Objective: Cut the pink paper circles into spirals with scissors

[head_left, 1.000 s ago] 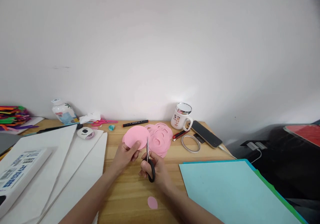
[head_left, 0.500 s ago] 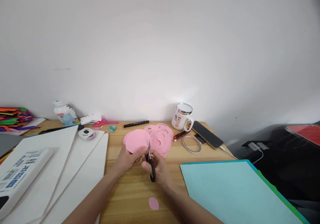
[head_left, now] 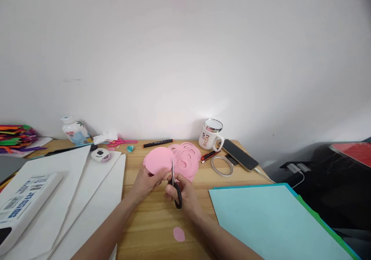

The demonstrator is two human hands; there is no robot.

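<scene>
Between the thumb and fingers of my left hand [head_left: 149, 180] is a round piece of pink paper [head_left: 159, 159], held by its lower edge. My right hand [head_left: 184, 192] is closed around the black handles of a pair of scissors [head_left: 177, 194]. Their blades point up and away from me, against the right edge of the round piece. Behind the blades lies a heap of pink paper cut-outs [head_left: 188, 161], curled and ring-like, partly covered by the round piece. A small pink petal-shaped paper [head_left: 179, 234] rests on the wooden table [head_left: 150, 229] nearer to me.
White sheets [head_left: 95, 198] with a white box [head_left: 26, 206] cover the left side. Light blue sheets [head_left: 269, 217] lie on the right. Along the back are a bottle [head_left: 75, 131], pink scissors [head_left: 121, 141], a black marker [head_left: 158, 143], a mug [head_left: 209, 138], a tape ring [head_left: 213, 169] and a phone [head_left: 240, 155].
The round pink paper has tilted slightly and its outline shows fuller. The scissors and my right hand have shifted a little; both hands keep their holds.
</scene>
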